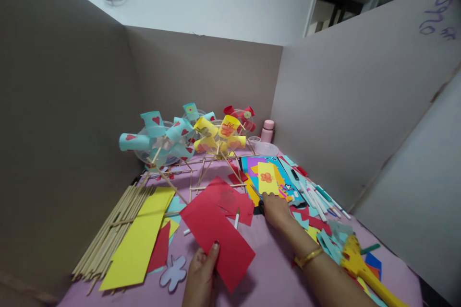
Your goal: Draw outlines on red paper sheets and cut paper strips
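Observation:
My left hand (201, 271) grips the near edge of a large red paper sheet (218, 232), thumb on top. My right hand (275, 208), with a gold bangle on the wrist, reaches forward and pinches the lower edge of a small yellow card (267, 178) that bears an orange drawing. The card is held over a stack of coloured paper (252, 163). A white marker (236, 219) lies on the red paper between the two hands.
Paper pinwheels in teal (158, 136), yellow (216, 136) and red (243, 115) stand on sticks at the back. Wooden sticks (111, 230) and a yellow sheet (140, 240) lie left. Markers (317, 196), paper scraps and a yellow glue gun (360, 266) lie right. Grey partition walls enclose the pink table (270, 273).

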Demonstrator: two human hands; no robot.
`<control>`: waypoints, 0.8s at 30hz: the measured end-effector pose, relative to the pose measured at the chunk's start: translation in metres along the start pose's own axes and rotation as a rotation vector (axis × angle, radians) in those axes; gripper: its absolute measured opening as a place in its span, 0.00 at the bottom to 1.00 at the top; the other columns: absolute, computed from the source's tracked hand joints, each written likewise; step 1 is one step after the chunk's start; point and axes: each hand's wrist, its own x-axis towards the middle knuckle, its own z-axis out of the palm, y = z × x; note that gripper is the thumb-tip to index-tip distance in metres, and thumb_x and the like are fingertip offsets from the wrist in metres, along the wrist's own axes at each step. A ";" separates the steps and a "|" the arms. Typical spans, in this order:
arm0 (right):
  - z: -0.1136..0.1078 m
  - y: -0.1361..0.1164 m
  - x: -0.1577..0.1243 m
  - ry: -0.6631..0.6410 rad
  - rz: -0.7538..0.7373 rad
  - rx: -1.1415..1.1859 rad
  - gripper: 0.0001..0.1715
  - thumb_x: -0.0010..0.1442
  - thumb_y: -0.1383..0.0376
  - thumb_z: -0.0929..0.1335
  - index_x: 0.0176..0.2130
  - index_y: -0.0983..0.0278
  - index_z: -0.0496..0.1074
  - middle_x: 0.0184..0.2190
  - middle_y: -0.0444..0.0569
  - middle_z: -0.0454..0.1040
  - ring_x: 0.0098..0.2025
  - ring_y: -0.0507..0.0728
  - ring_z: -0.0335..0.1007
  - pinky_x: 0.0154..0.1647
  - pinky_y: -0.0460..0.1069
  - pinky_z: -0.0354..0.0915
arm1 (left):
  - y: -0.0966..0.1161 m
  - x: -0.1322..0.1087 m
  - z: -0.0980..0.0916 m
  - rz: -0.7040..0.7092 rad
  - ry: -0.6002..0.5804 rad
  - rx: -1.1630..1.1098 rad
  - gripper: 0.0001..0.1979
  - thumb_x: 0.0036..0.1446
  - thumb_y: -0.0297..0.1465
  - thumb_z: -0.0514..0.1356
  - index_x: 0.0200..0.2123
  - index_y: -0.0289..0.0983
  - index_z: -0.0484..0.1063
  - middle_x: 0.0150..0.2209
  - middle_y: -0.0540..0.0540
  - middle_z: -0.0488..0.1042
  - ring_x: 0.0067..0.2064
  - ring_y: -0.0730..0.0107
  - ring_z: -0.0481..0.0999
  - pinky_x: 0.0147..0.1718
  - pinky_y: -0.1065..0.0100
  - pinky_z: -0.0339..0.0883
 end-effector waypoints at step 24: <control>-0.050 -0.034 -0.081 -0.326 -0.346 1.716 0.30 0.42 0.52 0.77 0.41 0.63 0.72 0.24 0.47 0.73 0.23 0.52 0.65 0.23 0.46 0.56 | 0.108 0.000 0.064 0.316 -0.103 0.273 0.22 0.33 0.36 0.74 0.33 0.34 0.76 0.32 0.40 0.81 0.33 0.46 0.80 0.29 0.59 0.75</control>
